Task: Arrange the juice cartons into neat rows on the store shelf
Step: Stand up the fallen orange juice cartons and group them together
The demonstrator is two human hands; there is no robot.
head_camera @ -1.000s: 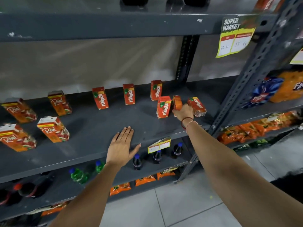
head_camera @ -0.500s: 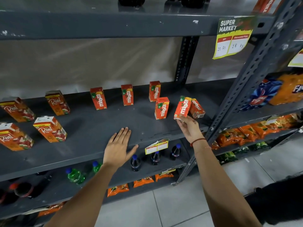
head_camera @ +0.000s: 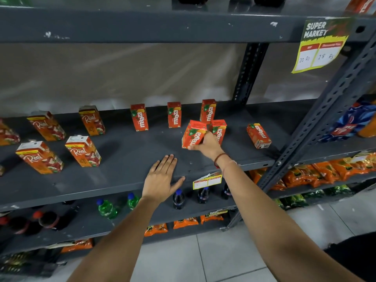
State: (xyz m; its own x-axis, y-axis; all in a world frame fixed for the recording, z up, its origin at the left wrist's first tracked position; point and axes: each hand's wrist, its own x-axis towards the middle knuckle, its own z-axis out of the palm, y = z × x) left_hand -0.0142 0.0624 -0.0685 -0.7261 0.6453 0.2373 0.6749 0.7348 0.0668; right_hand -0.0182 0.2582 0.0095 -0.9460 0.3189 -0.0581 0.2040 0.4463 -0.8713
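Note:
My right hand [head_camera: 208,146] is shut on a small red Maaza carton [head_camera: 193,134], tilted just above the grey shelf [head_camera: 126,151]. Behind it stands another Maaza carton [head_camera: 219,130], partly hidden by my hand. Three Maaza cartons stand in a back row, the left one [head_camera: 139,120], the middle one [head_camera: 174,115] and the right one [head_camera: 208,111]. One more Maaza carton [head_camera: 258,135] stands askew at the right. Several larger Real cartons [head_camera: 83,151] stand loosely at the left. My left hand [head_camera: 161,179] lies flat and open on the shelf's front.
A slanted steel upright [head_camera: 317,129] borders the shelf on the right. A price tag [head_camera: 207,181] hangs from the front edge. Soda bottles [head_camera: 178,198] stand on the shelf below, snack packets [head_camera: 317,171] to the right. A price sign [head_camera: 320,44] hangs from the upper shelf.
My right hand took one Maaza carton from the right group, lifted it and carried it left past the front carton. My left hand has stayed flat on the shelf.

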